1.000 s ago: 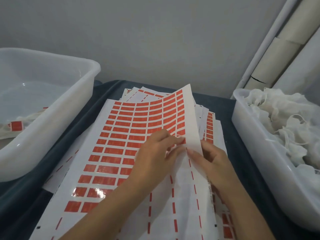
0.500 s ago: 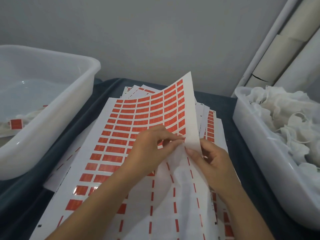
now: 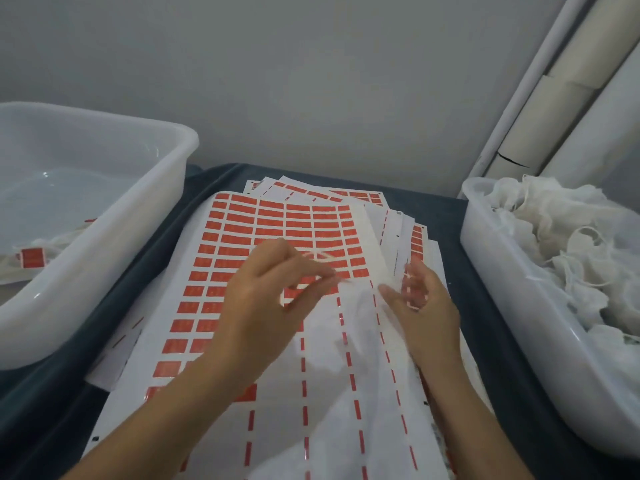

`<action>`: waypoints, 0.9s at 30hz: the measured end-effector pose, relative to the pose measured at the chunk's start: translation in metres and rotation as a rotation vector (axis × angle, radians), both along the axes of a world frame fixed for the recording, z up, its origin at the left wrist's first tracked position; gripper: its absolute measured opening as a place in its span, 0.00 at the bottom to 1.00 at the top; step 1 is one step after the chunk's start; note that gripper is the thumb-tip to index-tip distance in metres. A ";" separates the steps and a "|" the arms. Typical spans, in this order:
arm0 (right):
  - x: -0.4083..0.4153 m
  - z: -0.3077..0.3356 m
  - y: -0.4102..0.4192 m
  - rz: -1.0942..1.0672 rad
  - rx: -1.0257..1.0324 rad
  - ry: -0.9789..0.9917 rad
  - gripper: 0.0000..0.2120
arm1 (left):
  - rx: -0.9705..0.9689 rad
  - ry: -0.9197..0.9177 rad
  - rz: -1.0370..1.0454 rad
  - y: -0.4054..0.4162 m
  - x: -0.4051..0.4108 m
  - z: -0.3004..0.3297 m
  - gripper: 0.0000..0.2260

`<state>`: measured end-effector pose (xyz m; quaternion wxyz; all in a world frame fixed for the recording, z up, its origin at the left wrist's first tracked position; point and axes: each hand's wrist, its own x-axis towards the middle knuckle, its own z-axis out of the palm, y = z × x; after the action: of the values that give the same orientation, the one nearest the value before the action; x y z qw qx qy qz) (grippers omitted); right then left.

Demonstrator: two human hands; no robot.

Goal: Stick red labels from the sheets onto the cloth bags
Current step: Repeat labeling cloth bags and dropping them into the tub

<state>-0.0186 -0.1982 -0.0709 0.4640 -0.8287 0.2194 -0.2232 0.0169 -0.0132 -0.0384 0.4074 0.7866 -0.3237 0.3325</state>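
A person's left hand (image 3: pixel 263 299) hovers over a glossy white backing sheet of red rectangular labels (image 3: pixel 277 230), thumb and forefinger drawn together as if pinching a peeled label; motion blur hides the fingertips, so whether a label is actually between them cannot be told. The right hand (image 3: pixel 420 306) lies just to the right of that pinch, fingers loosely spread and resting on the stripped right-hand part of the sheet, where only thin red dashes are left. It grips nothing.

The sheet tops a loose stack of similar label sheets (image 3: pixel 398 216) fanned out beyond the hands on a dark blue table covering (image 3: pixel 498 341). Farther right of the right hand, a translucent white plastic tub (image 3: pixel 519 306) holds a heap of white cloth drawstring bags (image 3: pixel 554 230), none yet in hand. Well to the left of the pinch stands a second white plastic tub (image 3: pixel 104 237); a bag already bearing a red label (image 3: pixel 33 259) lies in its near corner.

The step in hand looks like peeling a label from the row at the edge of the remaining red block. The next move would call for the free right hand to fetch a bag from the right tub and hold the cloth flat, while the left keeps the sticky label from folding on itself before pressing it down.
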 end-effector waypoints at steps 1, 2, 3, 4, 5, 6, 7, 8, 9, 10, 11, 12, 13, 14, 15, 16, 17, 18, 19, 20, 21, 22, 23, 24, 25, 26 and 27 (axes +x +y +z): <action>-0.002 0.004 0.001 -0.017 -0.069 -0.054 0.18 | 0.016 -0.072 0.001 0.001 -0.002 -0.005 0.09; -0.005 0.009 0.003 0.018 -0.061 -0.081 0.13 | 0.028 -0.125 -0.005 0.002 -0.004 -0.009 0.12; -0.010 0.014 0.007 0.106 0.019 -0.067 0.14 | 0.041 -0.159 -0.019 0.002 -0.007 -0.014 0.13; -0.015 0.020 0.013 0.213 0.139 -0.015 0.17 | 0.058 -0.186 -0.039 0.002 -0.010 -0.017 0.14; -0.019 0.023 0.016 0.314 0.239 0.061 0.18 | 0.083 -0.210 -0.064 0.001 -0.012 -0.021 0.14; -0.022 0.025 0.020 0.390 0.300 0.124 0.15 | 0.113 -0.231 -0.091 0.000 -0.014 -0.024 0.13; -0.023 0.023 0.021 0.444 0.318 0.164 0.10 | 0.142 -0.248 -0.116 -0.001 -0.015 -0.027 0.14; -0.024 0.024 0.022 0.471 0.336 0.184 0.08 | 0.166 -0.263 -0.135 -0.001 -0.016 -0.028 0.16; -0.024 0.024 0.021 0.486 0.357 0.184 0.07 | 0.182 -0.275 -0.145 -0.001 -0.015 -0.029 0.17; -0.025 0.024 0.020 0.488 0.384 0.178 0.07 | 0.190 -0.284 -0.150 -0.001 -0.014 -0.029 0.17; -0.025 0.023 0.019 0.487 0.405 0.173 0.07 | 0.192 -0.293 -0.152 -0.001 -0.014 -0.029 0.15; -0.025 0.023 0.018 0.492 0.426 0.169 0.07 | 0.188 -0.299 -0.152 -0.001 -0.013 -0.029 0.12; -0.025 0.022 0.018 0.498 0.439 0.156 0.07 | 0.187 -0.302 -0.151 0.000 -0.012 -0.029 0.09; -0.025 0.021 0.018 0.489 0.450 0.139 0.07 | 0.190 -0.301 -0.144 0.001 -0.012 -0.029 0.07; -0.024 0.019 0.017 0.461 0.460 0.119 0.09 | 0.194 -0.299 -0.137 0.001 -0.012 -0.030 0.06; -0.024 0.017 0.016 0.415 0.470 0.106 0.10 | 0.195 -0.294 -0.132 0.001 -0.011 -0.030 0.07; -0.023 0.016 0.015 0.377 0.475 0.088 0.10 | 0.192 -0.289 -0.129 0.001 -0.010 -0.031 0.07; -0.022 0.017 0.016 0.364 0.480 0.069 0.10 | 0.188 -0.285 -0.128 0.002 -0.010 -0.031 0.08; -0.022 0.017 0.016 0.377 0.475 0.053 0.11 | 0.187 -0.284 -0.126 0.001 -0.009 -0.030 0.08; -0.023 0.018 0.017 0.401 0.465 0.048 0.12 | 0.194 -0.285 -0.119 0.002 -0.009 -0.031 0.07; -0.023 0.018 0.019 0.421 0.445 0.045 0.13 | 0.204 -0.284 -0.113 0.002 -0.009 -0.031 0.07; -0.024 0.019 0.021 0.422 0.425 0.037 0.14 | 0.215 -0.276 -0.112 0.002 -0.009 -0.032 0.07; -0.024 0.020 0.022 0.405 0.405 0.017 0.14 | 0.226 -0.260 -0.109 0.003 -0.009 -0.032 0.07; -0.024 0.020 0.022 0.366 0.390 -0.010 0.14 | 0.234 -0.235 -0.105 0.002 -0.009 -0.032 0.08; -0.024 0.020 0.021 0.304 0.373 -0.048 0.14 | 0.240 -0.205 -0.100 0.002 -0.009 -0.032 0.09; -0.023 0.021 0.020 0.227 0.351 -0.090 0.15 | 0.249 -0.177 -0.095 0.002 -0.009 -0.031 0.10; -0.023 0.022 0.018 0.154 0.308 -0.131 0.16 | 0.262 -0.156 -0.087 0.001 -0.009 -0.031 0.11</action>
<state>-0.0417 -0.1806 -0.0492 0.6146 -0.7458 0.1562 -0.2044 0.0079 -0.0117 -0.0694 0.2893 0.7899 -0.4288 0.3294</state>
